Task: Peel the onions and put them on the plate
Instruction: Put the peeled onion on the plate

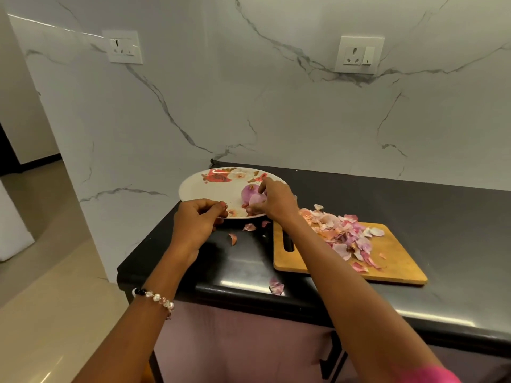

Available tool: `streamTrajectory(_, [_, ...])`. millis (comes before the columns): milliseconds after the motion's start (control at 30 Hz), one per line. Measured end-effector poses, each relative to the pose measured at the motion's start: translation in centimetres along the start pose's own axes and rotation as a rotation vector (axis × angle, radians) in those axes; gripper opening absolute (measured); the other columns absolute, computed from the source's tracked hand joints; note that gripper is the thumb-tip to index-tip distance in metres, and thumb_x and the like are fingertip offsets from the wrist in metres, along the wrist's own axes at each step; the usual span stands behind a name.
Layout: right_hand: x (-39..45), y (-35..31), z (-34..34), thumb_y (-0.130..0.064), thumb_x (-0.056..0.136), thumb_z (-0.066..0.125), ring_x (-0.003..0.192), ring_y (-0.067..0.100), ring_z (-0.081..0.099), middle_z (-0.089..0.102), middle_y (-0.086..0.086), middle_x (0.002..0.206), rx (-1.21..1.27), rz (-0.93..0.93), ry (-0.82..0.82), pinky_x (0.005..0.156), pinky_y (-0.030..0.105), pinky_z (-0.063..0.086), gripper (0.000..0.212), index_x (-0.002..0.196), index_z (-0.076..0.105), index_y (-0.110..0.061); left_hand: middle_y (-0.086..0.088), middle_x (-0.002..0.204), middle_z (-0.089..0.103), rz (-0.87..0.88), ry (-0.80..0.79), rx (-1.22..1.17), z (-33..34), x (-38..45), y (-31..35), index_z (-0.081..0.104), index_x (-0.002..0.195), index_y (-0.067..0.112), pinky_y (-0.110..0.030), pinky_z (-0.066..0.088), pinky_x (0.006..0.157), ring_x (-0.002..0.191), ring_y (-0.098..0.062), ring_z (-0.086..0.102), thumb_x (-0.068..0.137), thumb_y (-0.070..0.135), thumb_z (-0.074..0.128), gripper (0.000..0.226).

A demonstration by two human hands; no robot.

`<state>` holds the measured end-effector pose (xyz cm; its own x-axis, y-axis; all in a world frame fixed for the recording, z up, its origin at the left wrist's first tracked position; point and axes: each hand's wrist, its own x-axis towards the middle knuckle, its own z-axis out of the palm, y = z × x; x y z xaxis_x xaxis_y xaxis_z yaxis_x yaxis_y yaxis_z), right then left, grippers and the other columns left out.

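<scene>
Your right hand (272,201) is curled round the peeled onion (250,195), resting it on the plate (199,186) near the counter's left edge, prob. setting it down. Left hand (197,221) pinches the plate's near rim, fingers curled, likely to steady it. Peels (343,233) are heaped on the cutting board (398,261) w/ strays on the counter (414,200).

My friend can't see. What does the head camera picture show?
The right hand holds a peeled purple onion over a white flowered plate, whose near rim the left hand pinches. Pink onion skins cover a wooden cutting board.
</scene>
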<state>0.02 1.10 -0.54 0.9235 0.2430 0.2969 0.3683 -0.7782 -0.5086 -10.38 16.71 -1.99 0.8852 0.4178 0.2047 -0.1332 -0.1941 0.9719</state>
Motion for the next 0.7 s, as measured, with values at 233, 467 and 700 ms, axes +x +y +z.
streamTrajectory(233, [-3.3,3.3,-5.2,-0.024,0.091,0.070,0.091,0.019,0.065,0.072,0.009,0.104,0.122,0.053,0.246,0.083,0.035,0.055,0.023,0.107,0.073,-0.007,0.003,0.077,0.071,0.127,-0.162,0.190,3.1,-2.9,0.6,0.075,0.084,0.019,-0.037,0.057,0.078,0.074,-0.013,0.067,0.088,0.022,0.066,0.010])
streamTrajectory(467, [-9.7,12.2,-11.8,-0.021,0.094,0.058,0.102,0.040,0.060,0.065,0.021,0.110,-0.174,0.541,0.242,0.087,0.045,0.053,0.019,0.096,0.057,-0.003,-0.012,0.104,0.068,0.145,-0.303,0.541,8.9,-4.2,1.3,0.067,0.106,0.004,-0.039,0.049,0.087,0.102,-0.030,0.060,0.090,0.022,0.058,0.025])
streamTrajectory(700, [-12.5,14.3,-11.2,-0.010,0.095,0.051,0.114,0.040,0.053,0.057,0.023,0.122,-0.160,0.606,0.154,0.092,0.044,0.048,0.014,0.108,0.053,-0.004,-0.015,0.108,0.061,-0.032,-0.243,0.552,12.5,-3.2,1.6,0.057,0.115,0.005,-0.044,0.051,0.085,0.101,-0.034,0.055,0.078,0.007,0.060,0.037])
